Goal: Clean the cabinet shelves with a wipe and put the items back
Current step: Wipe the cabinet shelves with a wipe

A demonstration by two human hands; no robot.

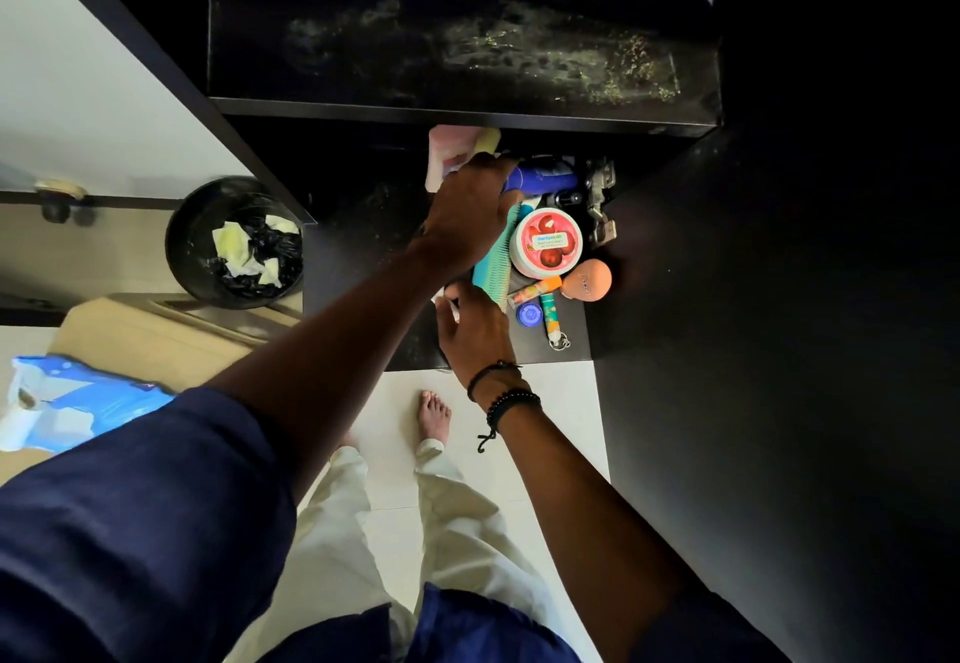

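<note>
The upper cabinet shelf [467,59] is black, bare and streaked with pale dust. Crowded on the lower shelf [363,257] are a blue bottle [545,179], a round jar with a red lid [546,242], a teal comb [493,267], an orange egg-shaped sponge [589,280], small tubes [548,306], a blue cap [529,314] and a pink pouch [447,147]. My left hand [467,210] reaches in, its fingers curled on the blue bottle's near end. Lower down, my right hand [475,332], bracelets on the wrist, is closed on a small white thing [445,302] that is mostly hidden.
A black bin [179,241] lined with a bag and holding crumpled wipes stands left of the cabinet. A blue wipe pack [78,402] lies on a beige surface at the left. The open black door [779,350] fills the right, with a metal hinge [600,205]. My bare feet stand on white tiles.
</note>
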